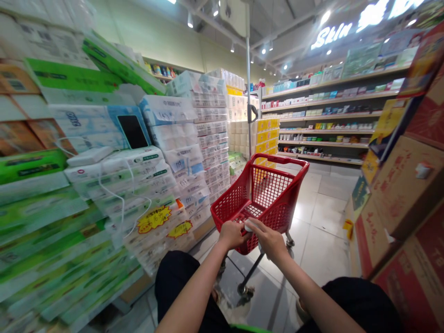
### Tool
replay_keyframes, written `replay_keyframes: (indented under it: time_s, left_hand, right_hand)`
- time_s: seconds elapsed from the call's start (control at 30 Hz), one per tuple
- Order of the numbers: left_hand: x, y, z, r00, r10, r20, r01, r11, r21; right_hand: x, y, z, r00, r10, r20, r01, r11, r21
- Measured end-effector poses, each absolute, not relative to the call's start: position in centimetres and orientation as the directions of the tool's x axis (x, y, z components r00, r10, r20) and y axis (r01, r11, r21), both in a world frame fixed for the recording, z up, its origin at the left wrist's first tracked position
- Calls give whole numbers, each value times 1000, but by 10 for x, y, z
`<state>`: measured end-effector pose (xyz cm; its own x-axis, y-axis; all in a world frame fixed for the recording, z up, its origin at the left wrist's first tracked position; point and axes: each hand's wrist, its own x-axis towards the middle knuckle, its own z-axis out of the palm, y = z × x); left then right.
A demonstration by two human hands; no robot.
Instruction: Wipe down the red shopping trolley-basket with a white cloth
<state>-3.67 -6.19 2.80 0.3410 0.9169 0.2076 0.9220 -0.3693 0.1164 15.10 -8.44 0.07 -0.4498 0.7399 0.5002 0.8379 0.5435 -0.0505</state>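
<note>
Just this side of the red cart (282, 208), the person's L hand (231, 235) is curled, grip can't tell; R hand (272, 241) has fingers closed on a small white item (247, 225). Handling's prob. midway: item's in hand, not yet set down; amt. left unclear. Phone-like device (133, 132) stands L of cart, w/ cable (123, 203) below.

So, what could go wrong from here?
1. What looks like a small white item between the left hand and the right hand could slip and fall; I can't make out what it is.
2. The red cart stands on casters, so a nudge might roll it.
3. A green pack lies tilted high on the left; if bumped, it might slide.
</note>
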Motion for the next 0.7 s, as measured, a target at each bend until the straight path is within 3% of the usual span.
replay_keyframes:
  time_s: [0.1,0.4,0.53,0.7]
  left_hand:
    - [-45,-62,27,359,901,243,905,-400,148]
    - [-33,-62,21,388,867,312,876,-452,169]
    - [-32,-62,22,397,866,304,876,-456,156]
    - [-45,-63,27,386,885,260,894,-428,130]
  right_hand:
    - [162,-67,7,-473,734,487,832,555,-28]
    - [206,-26,21,-206,886,415,959,267,-94]
    - [192,-51,15,-240,880,410,947,305,-99]
    - [180,-75,16,-413,826,383,893,451,-8]
